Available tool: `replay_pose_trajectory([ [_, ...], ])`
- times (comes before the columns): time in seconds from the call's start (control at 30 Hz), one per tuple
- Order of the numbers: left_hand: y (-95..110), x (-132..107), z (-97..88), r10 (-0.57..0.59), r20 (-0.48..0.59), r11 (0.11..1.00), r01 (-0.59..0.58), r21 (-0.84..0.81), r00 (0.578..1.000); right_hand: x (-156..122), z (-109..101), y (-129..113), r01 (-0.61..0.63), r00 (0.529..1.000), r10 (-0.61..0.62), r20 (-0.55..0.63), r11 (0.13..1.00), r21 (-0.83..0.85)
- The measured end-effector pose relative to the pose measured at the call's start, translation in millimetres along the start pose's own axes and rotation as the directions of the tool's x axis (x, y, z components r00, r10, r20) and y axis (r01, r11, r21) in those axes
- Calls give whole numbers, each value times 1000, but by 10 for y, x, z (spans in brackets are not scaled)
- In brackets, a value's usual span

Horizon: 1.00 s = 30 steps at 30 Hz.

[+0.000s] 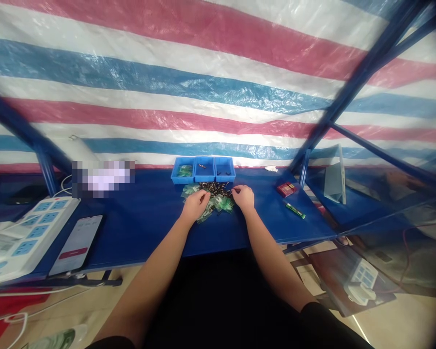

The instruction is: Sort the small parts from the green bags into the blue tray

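Note:
My left hand is at the left side of a pile on the blue table, thumb and fingers pinched together. What it holds, if anything, is too small to make out. Across the pile, my right hand touches the right edge with its fingers drawn together, their tips partly hidden. Between the hands lie many small dark parts, partly metallic. Small green-tinted clear packets spread in front of them and to the left. Just behind stand three joined blue bins: green packets in the left, a few small parts in the others.
On the blue table, a phone and a white power strip lie at the left. A red box and a green tube-like pack sit at the right. Blue frame posts and a striped sheet stand behind.

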<state>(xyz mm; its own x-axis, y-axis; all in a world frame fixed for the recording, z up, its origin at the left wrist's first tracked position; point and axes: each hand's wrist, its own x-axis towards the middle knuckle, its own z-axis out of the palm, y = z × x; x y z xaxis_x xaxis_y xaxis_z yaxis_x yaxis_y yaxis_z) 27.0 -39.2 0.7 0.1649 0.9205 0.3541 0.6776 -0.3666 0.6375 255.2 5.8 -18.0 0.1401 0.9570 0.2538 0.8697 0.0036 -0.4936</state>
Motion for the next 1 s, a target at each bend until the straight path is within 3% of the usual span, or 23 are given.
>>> replay_pose_trajectory([
  [0.73, 30, -2, -10, 9, -6, 1000, -9, -8, 1000, 38, 22, 74, 64, 997, -59, -48, 992, 110],
  [0.83, 23, -3, -4, -1, -10, 1000, 1, -6, 1000, 31, 16, 71, 50, 993, -19, -120, 964, 261],
  [1.0, 27, -3, -3, -1, -6, 1000, 1, -12, 1000, 5, 13, -25, 128, 982, -31, -184, 828, 545],
])
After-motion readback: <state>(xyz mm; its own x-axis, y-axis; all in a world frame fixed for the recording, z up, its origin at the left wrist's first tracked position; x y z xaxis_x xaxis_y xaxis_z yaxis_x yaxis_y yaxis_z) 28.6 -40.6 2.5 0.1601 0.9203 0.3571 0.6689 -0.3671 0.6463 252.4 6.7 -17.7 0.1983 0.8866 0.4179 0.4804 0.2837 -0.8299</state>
